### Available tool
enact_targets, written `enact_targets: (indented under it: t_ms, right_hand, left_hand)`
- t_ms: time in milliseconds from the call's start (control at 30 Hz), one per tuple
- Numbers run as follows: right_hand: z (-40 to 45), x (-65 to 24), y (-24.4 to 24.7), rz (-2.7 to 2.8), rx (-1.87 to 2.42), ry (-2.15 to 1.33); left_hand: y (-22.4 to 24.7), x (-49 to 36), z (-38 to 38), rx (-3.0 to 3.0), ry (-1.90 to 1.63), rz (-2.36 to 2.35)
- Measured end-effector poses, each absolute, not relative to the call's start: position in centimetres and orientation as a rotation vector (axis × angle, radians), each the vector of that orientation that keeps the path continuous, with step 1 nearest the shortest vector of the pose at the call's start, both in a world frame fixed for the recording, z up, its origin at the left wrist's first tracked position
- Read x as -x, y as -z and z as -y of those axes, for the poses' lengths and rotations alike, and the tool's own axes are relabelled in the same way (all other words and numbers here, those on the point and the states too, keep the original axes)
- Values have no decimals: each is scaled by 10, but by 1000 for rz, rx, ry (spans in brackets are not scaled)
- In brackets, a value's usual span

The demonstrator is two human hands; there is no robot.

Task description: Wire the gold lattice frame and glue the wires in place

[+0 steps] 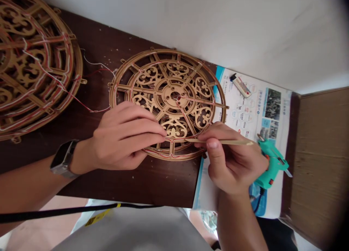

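Observation:
A round golden openwork frame (176, 129) lies on the dark table, with red and white wires running along its rings and spokes. My left hand (127, 136) rests on its lower left part, fingers together and pressed on the ring by the wires. Between the thumb and fingers of my right hand (231, 156) is a thin pale wooden stick (234, 142). The stick's tip touches the wired ring just right of my left fingertips. A loose white and red wire (102, 64) leaves the frame's left edge.
More round golden frames with wires (58, 83) are stacked at the left. A printed sheet (251, 112) on the right bears a lighter (240, 86) and a green glue gun (272, 160). Beyond it stands a cardboard box (319, 163). A white wall (191, 22) borders the dark table (163, 182).

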State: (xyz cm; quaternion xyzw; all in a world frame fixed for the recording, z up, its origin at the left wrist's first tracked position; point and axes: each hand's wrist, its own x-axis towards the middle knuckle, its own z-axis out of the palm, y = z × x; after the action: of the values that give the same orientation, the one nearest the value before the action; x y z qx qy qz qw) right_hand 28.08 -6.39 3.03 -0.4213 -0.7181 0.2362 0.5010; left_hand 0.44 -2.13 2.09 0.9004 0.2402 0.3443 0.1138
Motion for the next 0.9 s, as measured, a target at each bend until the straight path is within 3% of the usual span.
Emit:
enact_targets:
  t_ms: [900]
  right_hand:
    - [65, -280, -32, 1756, 1037, -672]
  left_hand:
    - [-19, -8, 21, -2655, -1024, -707]
